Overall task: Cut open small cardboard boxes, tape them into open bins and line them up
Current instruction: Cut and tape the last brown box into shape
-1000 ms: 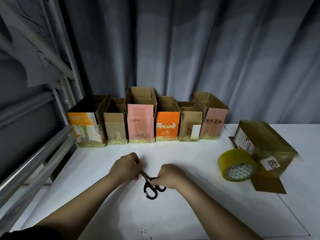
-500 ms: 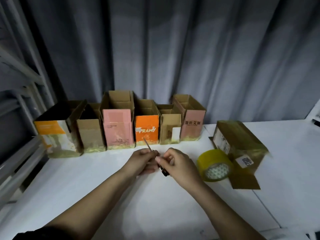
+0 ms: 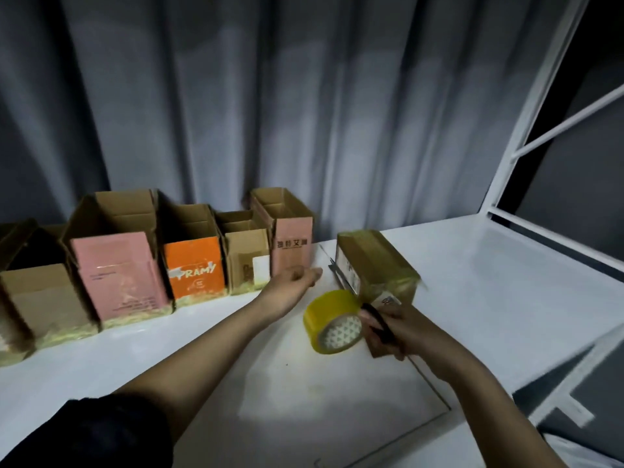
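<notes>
Several open cardboard bins stand in a row along the back of the white table [image 3: 489, 285], among them a pink bin [image 3: 118, 275], an orange bin [image 3: 196, 268] and a pink end bin [image 3: 292, 251]. To the right lies a taped brown box [image 3: 374, 261] with a label. A roll of yellow tape [image 3: 332, 322] stands in front of it. My right hand [image 3: 401, 329] grips black-handled scissors [image 3: 376, 320], whose blades point up along the box's left side. My left hand [image 3: 293, 285] reaches toward the box with fingers extended, holding nothing.
A grey curtain [image 3: 304, 113] hangs behind the table. A white metal frame [image 3: 526, 136] rises at the right, with its lower bars [image 3: 570, 376] beside the table's right edge. A thin seam [image 3: 429, 380] runs across the tabletop near my right wrist.
The view has swung right. My right hand took the scissors and carried them right, past the tape to the brown box. My left hand let go of them and reached out toward the box.
</notes>
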